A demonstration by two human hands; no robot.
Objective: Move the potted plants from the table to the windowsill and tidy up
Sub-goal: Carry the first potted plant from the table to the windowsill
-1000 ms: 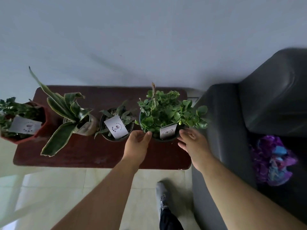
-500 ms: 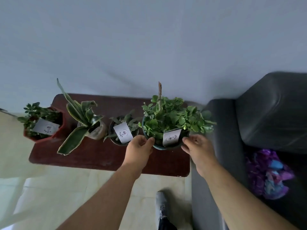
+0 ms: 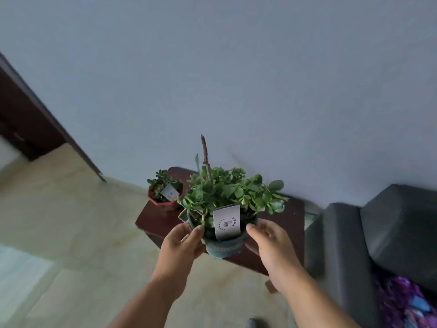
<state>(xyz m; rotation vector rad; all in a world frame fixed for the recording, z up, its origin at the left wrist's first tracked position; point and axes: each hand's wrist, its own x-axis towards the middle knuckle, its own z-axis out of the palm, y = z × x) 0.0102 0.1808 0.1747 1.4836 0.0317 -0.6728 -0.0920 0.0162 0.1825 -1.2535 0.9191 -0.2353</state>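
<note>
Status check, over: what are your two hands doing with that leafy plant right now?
Left hand and right hand clasp the blue pot, lifted above the table. Red pot waits behind. Nothing blocking.

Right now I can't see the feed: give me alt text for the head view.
Both hands, left hand and right hand, hold a leafy plant in a teal pot with a white tag, lifted in front of the dark wooden table. A red potted plant stands on the table's far left end; a grey sofa sits right.
</note>
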